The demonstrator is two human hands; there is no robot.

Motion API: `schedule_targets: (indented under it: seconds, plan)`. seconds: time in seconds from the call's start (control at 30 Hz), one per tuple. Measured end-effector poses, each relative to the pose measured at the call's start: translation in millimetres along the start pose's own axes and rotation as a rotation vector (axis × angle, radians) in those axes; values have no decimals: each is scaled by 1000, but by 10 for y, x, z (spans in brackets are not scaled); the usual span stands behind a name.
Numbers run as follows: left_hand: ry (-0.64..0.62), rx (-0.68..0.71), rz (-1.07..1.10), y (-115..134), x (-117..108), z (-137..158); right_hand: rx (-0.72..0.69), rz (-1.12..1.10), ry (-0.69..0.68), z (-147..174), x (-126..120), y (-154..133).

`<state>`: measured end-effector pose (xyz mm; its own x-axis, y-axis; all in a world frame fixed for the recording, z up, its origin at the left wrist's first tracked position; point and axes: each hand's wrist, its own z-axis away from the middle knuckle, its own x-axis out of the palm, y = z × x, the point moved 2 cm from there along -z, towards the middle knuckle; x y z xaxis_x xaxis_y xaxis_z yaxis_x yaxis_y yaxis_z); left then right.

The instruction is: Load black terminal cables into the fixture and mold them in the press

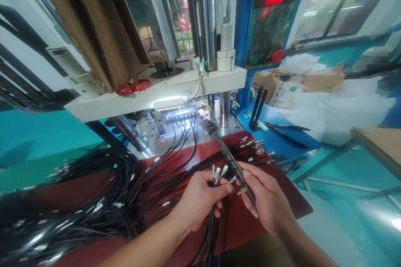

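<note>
My left hand (202,200) is closed round a small bunch of black cables (208,233), whose bare connector ends (219,173) stick up above the fingers. One cable end is pinched toward a long dark metal bar (230,159) with notches along it. My right hand (266,198) grips that bar near its lower end, tilted up and to the left. Another connector (242,191) shows at the bar close to the right fingers; how it is seated cannot be made out. Beneath both hands lies a reddish-brown board (250,233).
A press with a white plate (125,110) stands ahead, cables running from its lit mould (183,117). Red-handled scissors (133,86) lie on the plate. Coiled black cables (94,204) cover the left. Black tweezers (288,131) lie on a blue surface at right, before white bags (316,108).
</note>
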<state>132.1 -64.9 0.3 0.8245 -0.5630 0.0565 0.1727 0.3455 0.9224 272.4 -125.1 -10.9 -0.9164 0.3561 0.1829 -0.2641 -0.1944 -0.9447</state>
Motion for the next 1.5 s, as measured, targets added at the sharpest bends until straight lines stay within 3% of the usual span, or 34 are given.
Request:
schedule_targets:
  seconds: [0.3, 0.67, 0.8, 0.93, 1.17, 1.37, 1.5]
  plan:
    - [-14, 125, -217, 38, 36, 80, 7, 102, 10, 15, 12, -18]
    - [-18, 240, -324, 23, 20, 100, 23, 134, 73, 40, 51, -46]
    - [-32, 199, -286, 11, 6, 93, 48, 134, 113, 43, 49, -26]
    - [-101, 66, -154, -26, 5, 51, -12, 228, 30, 41, 43, -22]
    - [-71, -57, 24, -30, 60, 5, -64, 319, 41, 61, 37, -33]
    - [-72, -62, 51, -46, 69, 1, -89, 381, 35, 60, 39, 24]
    - [-90, 16, 75, -3, 4, 9, -72, 259, 28, 53, 24, 2]
